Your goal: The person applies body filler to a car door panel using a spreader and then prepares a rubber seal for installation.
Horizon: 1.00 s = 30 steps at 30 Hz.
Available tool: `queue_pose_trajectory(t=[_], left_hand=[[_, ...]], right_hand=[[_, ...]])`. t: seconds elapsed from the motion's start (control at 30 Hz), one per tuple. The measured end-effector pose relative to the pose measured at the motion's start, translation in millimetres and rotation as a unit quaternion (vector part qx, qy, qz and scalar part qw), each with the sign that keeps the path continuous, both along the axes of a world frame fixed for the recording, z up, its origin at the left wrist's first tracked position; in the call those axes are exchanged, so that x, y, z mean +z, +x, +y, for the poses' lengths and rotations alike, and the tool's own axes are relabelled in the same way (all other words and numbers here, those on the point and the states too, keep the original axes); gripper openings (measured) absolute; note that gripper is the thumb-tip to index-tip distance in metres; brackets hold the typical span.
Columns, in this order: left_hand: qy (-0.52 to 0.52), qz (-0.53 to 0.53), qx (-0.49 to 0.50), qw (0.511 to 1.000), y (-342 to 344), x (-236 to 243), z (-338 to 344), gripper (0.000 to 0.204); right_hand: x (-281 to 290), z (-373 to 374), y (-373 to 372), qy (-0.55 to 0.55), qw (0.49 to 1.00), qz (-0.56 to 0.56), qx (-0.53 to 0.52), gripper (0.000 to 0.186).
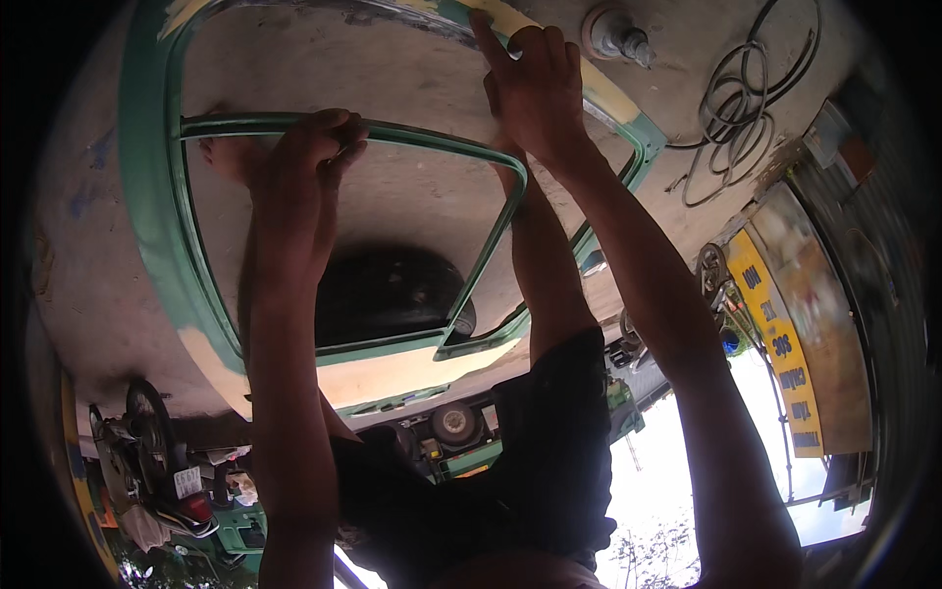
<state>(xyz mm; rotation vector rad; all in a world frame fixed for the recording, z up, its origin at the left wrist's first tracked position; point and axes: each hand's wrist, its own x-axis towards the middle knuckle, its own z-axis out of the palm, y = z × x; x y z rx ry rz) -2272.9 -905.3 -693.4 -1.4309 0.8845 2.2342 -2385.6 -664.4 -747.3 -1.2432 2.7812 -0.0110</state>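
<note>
From my end: green door frame [162,226] sat mid-view over the floor [88,275], tan patches along its edges. Around it: coiled dark cable [741,108] upper right, a metal piece with a round base [616,35] just beside the frame's upper edge, and a black tyre-like shape [388,299] visible through the window opening. Both forearms [285,344] and one bare leg [545,265] blocked stretches of the frame (fisheye bend didn't help me).

Left hand [302,157] had its fingers closed on the inner bar [231,125]. Right hand [535,93] was at the upper edge, index finger extended onto it, others curled; couldn't tell if they held anything.

Writing: yellow sign [775,339] at right carried big dark lettering; white plate [187,482] on the motorbike [147,461], lower left, was too small for me to read.

Floor was grey, scuffed, with bluish stains at left. Ribbed wall [888,211] ran down the right; a green vehicle [481,458] with a wheel [455,423] showed near the bottom, bright sky [653,491] beside it.
</note>
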Motion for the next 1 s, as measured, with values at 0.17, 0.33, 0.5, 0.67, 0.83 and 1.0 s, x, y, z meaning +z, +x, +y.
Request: queue_pose_trajectory(t=[0.17, 0.33, 0.5, 0.67, 0.83, 1.0], left_hand=[[0.011, 0.053, 0.001, 0.999, -1, -6, 0, 0.030], [-0.062, 0.107, -0.137, 0.983, -17, 15, 2, 0.038], [-0.299, 0.205, -0.442, 0.820, -8, -5, -5, 0.030], [-0.393, 0.264, -0.467, 0.747, 7, -10, 0, 0.032], [-0.079, 0.195, -0.259, 0.943, 7, -15, 4, 0.035], [-0.198, 0.235, -0.314, 0.898, 1, -9, 11, 0.028]], right_hand=[[16, -10, 5, 0.021, 0.992, -0.060, -0.107, 0.057], [17, -33, 31, 0.038, 0.953, -0.152, -0.261, 0.062], [53, -90, 76, -0.191, 0.876, -0.293, -0.333, 0.056], [98, -117, 106, -0.345, 0.755, -0.373, -0.414, 0.038], [80, -112, 103, -0.344, 0.710, -0.426, -0.444, 0.022], [76, -95, 84, -0.382, 0.632, -0.507, -0.444, 0.020]])
